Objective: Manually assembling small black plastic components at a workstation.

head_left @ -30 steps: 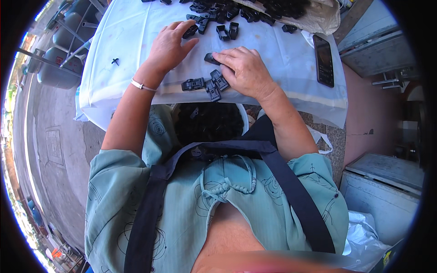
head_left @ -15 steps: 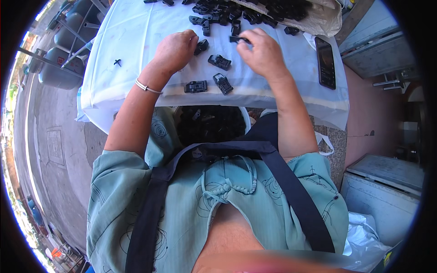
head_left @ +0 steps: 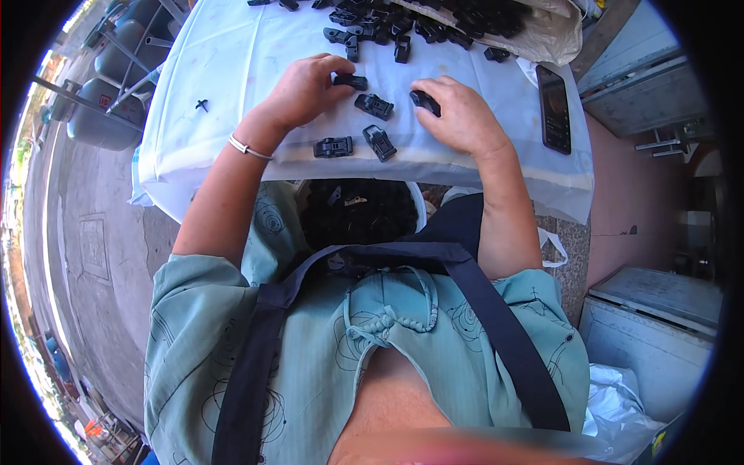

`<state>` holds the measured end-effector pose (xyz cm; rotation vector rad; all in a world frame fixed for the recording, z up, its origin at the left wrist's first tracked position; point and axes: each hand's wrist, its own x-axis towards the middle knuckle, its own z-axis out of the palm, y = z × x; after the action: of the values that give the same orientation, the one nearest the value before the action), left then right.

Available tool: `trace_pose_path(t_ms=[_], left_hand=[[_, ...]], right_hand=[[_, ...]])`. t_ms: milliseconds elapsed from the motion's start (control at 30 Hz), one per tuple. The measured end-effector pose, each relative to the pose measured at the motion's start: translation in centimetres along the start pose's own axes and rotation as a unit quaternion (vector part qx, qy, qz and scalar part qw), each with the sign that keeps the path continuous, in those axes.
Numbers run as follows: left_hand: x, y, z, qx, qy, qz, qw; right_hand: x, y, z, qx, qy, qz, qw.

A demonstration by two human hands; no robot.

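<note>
— What are we holding on the white cloth-covered table (head_left: pixel 232 54)?
— Our left hand (head_left: pixel 306 89) is pinching one small black plastic clip (head_left: pixel 350 80); our right hand (head_left: pixel 463 116) is curling around another black clip (head_left: pixel 425 101), near three loose ones

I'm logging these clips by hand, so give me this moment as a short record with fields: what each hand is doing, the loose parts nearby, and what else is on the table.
left hand: left hand pinches a small black plastic part at its fingertips
right hand: right hand grips another black part
loose parts: three black clips lie between the hands on the white cloth
pile: heap of black parts at the far edge
other: dark phone to the right, lying flat
below table: bag of black parts at the near edge
</note>
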<state>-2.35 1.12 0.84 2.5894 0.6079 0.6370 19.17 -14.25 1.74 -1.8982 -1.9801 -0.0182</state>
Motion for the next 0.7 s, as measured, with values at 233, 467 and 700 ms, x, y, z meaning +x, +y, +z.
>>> trace_pose_path(t_ms=[233, 467, 700], left_hand=[[0.4, 1.5, 1.6, -0.101, 0.011, -0.041, 0.994], [0.1, 1.5, 1.5, -0.106, 0.031, -0.032, 0.993], [0.7, 0.0, -0.4, -0.045, 0.069, -0.035, 0.996]], right_hand=[[2.6, -1.8, 2.6, 0.197, 0.128, -0.134, 0.963], [2.6, -3.0, 2.5, 0.088, 0.083, -0.126, 0.985], [2.0, -2.4, 3.4, 0.040, 0.133, -0.110, 0.984]])
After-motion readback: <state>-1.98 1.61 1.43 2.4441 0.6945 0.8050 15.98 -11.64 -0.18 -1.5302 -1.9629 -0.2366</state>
